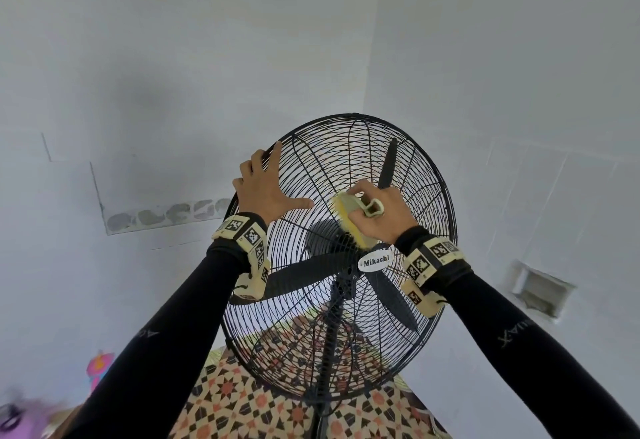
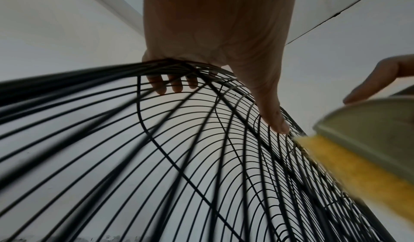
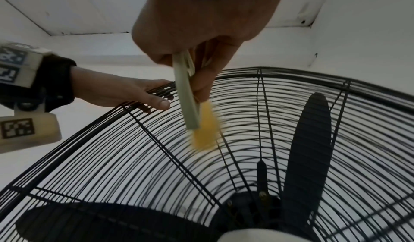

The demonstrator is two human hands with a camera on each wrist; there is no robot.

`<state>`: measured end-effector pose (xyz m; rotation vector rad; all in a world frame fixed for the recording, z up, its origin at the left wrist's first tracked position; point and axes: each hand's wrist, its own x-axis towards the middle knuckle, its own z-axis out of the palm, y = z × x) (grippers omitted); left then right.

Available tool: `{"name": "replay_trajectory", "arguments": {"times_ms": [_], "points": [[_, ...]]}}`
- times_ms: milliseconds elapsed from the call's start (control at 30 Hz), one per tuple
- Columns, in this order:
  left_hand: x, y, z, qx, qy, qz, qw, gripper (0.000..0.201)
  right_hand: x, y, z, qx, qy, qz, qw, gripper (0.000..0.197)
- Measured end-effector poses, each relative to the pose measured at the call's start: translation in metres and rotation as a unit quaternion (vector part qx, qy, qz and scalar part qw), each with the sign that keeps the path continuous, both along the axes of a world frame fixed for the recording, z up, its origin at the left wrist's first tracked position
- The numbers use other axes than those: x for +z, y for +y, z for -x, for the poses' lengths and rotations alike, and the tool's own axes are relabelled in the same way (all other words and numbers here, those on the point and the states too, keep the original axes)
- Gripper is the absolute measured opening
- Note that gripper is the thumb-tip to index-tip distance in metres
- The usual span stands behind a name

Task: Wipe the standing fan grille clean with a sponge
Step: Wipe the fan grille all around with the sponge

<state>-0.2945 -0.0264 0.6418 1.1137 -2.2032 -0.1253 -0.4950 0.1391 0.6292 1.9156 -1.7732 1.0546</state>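
A black wire fan grille (image 1: pixel 346 148) on a stand faces me, with black blades (image 1: pixel 304 276) behind it and a white "Mikachi" badge (image 1: pixel 375 261) at its centre. My left hand (image 1: pixel 266 186) grips the grille's upper-left rim. Its fingers (image 2: pixel 161 86) curl behind the wires and its thumb (image 2: pixel 273 114) lies on the front. My right hand (image 1: pixel 381 210) holds a sponge (image 1: pixel 349 220) with a pale green handle and a yellow pad. The pad (image 3: pixel 205 130) presses on the grille (image 3: pixel 257 121) just above the hub, close to the left thumb.
The fan pole (image 1: pixel 329 352) stands on a patterned floor (image 1: pixel 242 404) in a corner of white walls. A small recess (image 1: pixel 540 291) sits in the right wall. A pink object (image 1: pixel 98 367) lies low at the left.
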Motion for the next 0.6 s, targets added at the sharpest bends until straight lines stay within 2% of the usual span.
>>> {"name": "replay_trajectory", "arguments": {"times_ms": [100,167,267,400,533,600], "points": [[0.0,0.001,0.003,0.001,0.003,0.003,1.0,0.142,0.005,0.002,-0.003,0.032,-0.009,0.08,0.996,0.041],[-0.001,0.001,0.002,-0.002,0.008,0.004,1.0,0.142,0.002,-0.001,-0.004,0.037,0.001,0.114,0.993,0.044],[-0.002,0.001,0.0,-0.005,0.014,0.004,1.0,0.142,-0.039,0.002,0.01,0.027,0.036,0.081,0.996,0.046],[-0.001,-0.001,-0.002,-0.011,0.016,-0.003,1.0,0.143,-0.097,0.024,0.031,-0.009,0.006,0.048,0.999,0.051],[0.0,0.002,0.001,-0.011,0.012,0.0,1.0,0.142,-0.074,0.022,0.025,0.002,0.03,0.124,0.992,0.04],[-0.001,0.002,0.0,-0.008,0.014,0.003,1.0,0.141,-0.06,0.016,0.019,0.018,0.034,0.151,0.988,0.047]]}}
